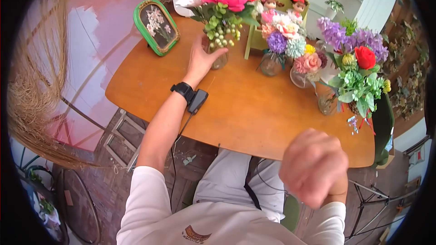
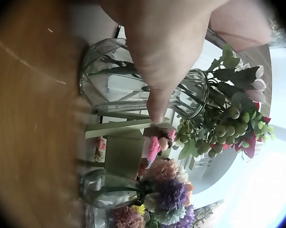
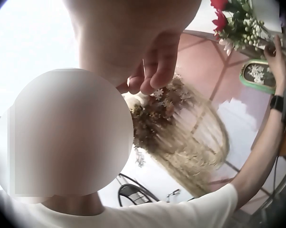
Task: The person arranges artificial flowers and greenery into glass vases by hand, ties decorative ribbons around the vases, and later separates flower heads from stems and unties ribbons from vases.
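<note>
At the back of the wooden table, my left hand (image 1: 201, 62) grips a clear glass vase (image 1: 220, 61) holding white, pink and red flowers (image 1: 229, 0) with green berries. The left wrist view shows the thumb of that hand (image 2: 164, 42) across the faceted glass vase (image 2: 102, 90), whose base is by the tabletop. My right hand (image 1: 313, 168) is raised off the table, close to the head camera, blurred and with curled fingers. In the right wrist view its fingers bend over (image 3: 133, 42), and nothing shows in them.
A green-framed picture (image 1: 156, 27) stands left of the gripped vase. Right of it are vases with purple and peach flowers (image 1: 277, 41), a pink bouquet (image 1: 309, 62) and a tall purple-and-red one (image 1: 363, 59). Dolls (image 1: 297, 7) sit on a green stand (image 1: 255, 41) behind.
</note>
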A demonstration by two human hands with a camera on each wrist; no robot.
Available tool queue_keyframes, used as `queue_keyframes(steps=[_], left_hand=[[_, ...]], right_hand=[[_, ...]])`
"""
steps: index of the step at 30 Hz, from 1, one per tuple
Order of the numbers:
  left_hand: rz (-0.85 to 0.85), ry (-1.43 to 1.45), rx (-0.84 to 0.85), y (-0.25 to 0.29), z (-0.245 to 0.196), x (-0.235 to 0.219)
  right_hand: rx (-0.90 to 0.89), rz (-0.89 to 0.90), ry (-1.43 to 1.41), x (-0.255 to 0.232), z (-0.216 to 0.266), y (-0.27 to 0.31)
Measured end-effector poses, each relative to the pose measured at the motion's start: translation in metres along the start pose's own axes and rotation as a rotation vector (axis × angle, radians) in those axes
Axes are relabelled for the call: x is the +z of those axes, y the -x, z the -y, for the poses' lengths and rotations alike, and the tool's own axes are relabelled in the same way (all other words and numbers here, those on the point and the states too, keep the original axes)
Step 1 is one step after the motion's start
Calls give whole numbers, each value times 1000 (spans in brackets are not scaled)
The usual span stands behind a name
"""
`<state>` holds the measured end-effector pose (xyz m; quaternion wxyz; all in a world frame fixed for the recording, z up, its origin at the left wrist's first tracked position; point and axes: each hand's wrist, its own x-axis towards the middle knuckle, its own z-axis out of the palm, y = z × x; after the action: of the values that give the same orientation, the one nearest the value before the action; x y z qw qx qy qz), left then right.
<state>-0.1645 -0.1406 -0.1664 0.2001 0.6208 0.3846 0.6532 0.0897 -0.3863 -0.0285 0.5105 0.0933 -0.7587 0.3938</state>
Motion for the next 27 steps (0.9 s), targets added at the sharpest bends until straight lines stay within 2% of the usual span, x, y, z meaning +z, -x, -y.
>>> queue_keyframes(steps=[2, 5, 6, 9, 12, 18, 21, 27], left_hand=[[3, -52, -30, 0, 5, 0], [-5, -167, -47, 0, 1, -2], [6, -167, -52, 1, 4, -1], [-20, -139, -15, -1, 9, -2], [-9, -228, -22, 0, 6, -4], [-19, -300, -10, -3, 9, -8], [-18, -344, -8, -4, 10, -7], [-9, -388, -6, -3, 6, -8]], right_hand=[[-20, -1, -105, 4, 8, -4], [-5, 235, -186, -4, 19, -9], [-2, 224, -185, -6, 20, -11], [-92, 341, -148, -10, 22, -12], [-88, 211, -230, -3, 20, 11], [-103, 266, -199, -9, 21, 10], [-111, 197, -225, -5, 21, 17], [-111, 202, -180, -6, 23, 21]])
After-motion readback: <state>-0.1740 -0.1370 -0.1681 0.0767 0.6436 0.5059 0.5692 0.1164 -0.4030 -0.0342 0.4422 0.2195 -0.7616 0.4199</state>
